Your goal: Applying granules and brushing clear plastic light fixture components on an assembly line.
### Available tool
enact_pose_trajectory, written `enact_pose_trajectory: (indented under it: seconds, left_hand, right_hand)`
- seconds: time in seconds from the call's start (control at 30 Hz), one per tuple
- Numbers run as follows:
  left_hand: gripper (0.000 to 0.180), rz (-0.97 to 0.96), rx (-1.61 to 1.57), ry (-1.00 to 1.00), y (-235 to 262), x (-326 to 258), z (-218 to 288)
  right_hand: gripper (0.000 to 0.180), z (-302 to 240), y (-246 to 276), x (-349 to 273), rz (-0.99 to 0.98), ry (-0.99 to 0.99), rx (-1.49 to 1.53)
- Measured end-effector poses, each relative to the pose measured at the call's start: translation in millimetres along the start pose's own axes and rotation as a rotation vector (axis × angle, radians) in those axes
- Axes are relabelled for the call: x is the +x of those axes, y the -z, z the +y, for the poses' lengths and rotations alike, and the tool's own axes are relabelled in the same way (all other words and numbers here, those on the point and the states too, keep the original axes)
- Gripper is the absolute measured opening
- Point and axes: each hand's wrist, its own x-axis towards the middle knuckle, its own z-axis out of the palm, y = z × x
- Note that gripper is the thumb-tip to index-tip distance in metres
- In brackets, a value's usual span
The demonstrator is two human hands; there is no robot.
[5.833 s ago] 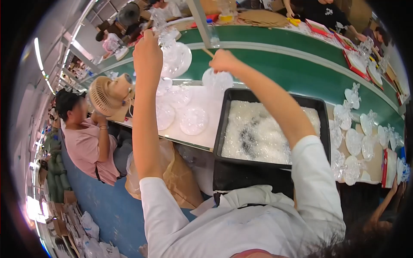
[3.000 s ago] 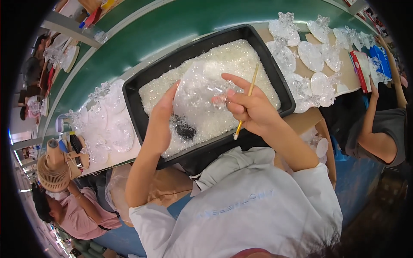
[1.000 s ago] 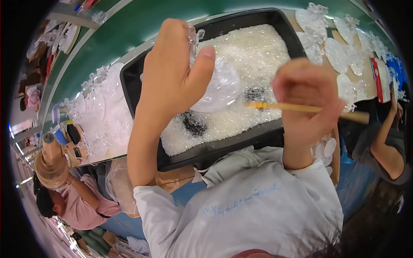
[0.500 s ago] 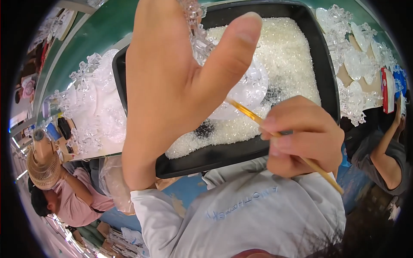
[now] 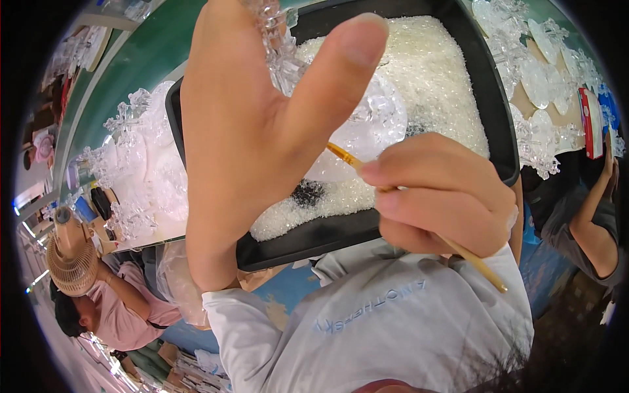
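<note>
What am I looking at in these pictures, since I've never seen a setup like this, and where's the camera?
There's no machine here: these are a person's own bare hands. A wide fisheye camera worn on the head looks down, so straight edges bend near the rim. The left hand holds a clear piece with a round base. The right hand holds a thin brush, its tip end pointing toward that piece. Below is a black tray of glittering whitish granules. More clear pieces stand on the surfaces to the left and right.
</note>
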Motion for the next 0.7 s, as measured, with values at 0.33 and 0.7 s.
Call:
enact_pose_trajectory:
  seconds: [0.33,0.7]
  left_hand:
    - [0.028,-0.03,-0.051,-0.157,12,1,-15]
    - [0.041,-0.008,-0.058,-0.343,16,-8,-12]
  right_hand:
    - [0.02,-12,23,-3,0.015,-0.021,0.072]
    - [0.02,-5,20,-5,0.079,-0.165,0.042]
